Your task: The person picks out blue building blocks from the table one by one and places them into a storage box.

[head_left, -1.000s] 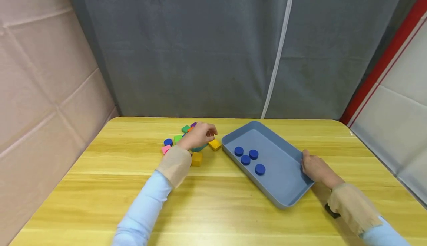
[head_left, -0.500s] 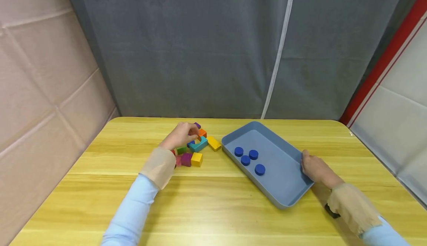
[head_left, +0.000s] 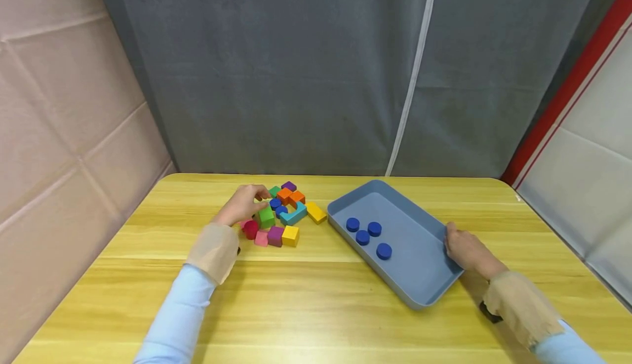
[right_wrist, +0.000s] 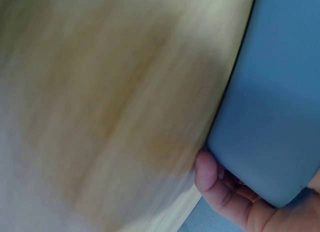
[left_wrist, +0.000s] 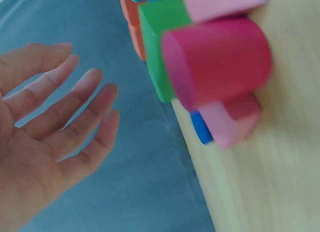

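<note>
A grey cloth curtain [head_left: 271,78] hangs across the back of the booth, a padded pale wall [head_left: 64,117] flanking it on the left. In front stands a yellowish wood-grain table [head_left: 316,325]. A shallow blue-grey rectangular tray [head_left: 415,259] lies on its right half, its long axis slanting from far left to near right, 1 corner pointing towards a loose heap of coloured blocks.

The person's right hand [head_left: 466,247] grips the tray, fingers curled round its wall towards the near right end. The left hand [head_left: 244,205] hovers at the heap's left edge, fingers loosely extended and holding nothing that I can see; from the left wrist, a gap shows between it and the blocks.

In the heap sit a turquoise arched block [head_left: 294,216], a light green block [head_left: 266,217] and a red cylinder [head_left: 251,229]. A flat yellow block [head_left: 316,213] lies just beside the tray.

Smallest are the flat blue round discs: 4 inside the tray [head_left: 340,223], and 2 amid the heap [head_left: 275,203]. I judge the key relation to be that those 2 lie just right of the left fingertips, between that hand and the tray. Being round, they offer no long axis; the right hand is much farther off.
</note>
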### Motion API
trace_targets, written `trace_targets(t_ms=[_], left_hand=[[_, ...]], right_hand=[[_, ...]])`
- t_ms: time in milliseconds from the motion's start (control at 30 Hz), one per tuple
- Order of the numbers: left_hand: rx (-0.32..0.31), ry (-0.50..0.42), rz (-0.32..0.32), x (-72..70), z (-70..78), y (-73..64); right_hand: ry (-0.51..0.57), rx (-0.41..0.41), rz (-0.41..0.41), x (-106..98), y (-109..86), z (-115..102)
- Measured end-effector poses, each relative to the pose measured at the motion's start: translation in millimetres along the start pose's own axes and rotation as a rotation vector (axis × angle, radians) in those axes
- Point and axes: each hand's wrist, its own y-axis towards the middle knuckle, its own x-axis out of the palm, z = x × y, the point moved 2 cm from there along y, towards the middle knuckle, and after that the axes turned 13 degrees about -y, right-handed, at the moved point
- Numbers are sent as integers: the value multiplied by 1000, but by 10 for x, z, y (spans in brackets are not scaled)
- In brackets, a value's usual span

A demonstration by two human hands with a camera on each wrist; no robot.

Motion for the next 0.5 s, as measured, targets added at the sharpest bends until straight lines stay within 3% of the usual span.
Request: trace_targets(t_ms=[133, 367, 500], left_hand=[[-35, -5, 3, -22, -108, -38], [-222, 31, -45, 9, -238, -52], [-281, 72, -62, 34, -284, -47]], right_hand=[[4, 1, -6, -3, -1, -1], [7, 10, -18, 1, -1, 3], [13, 16, -18, 3, -10, 3]])
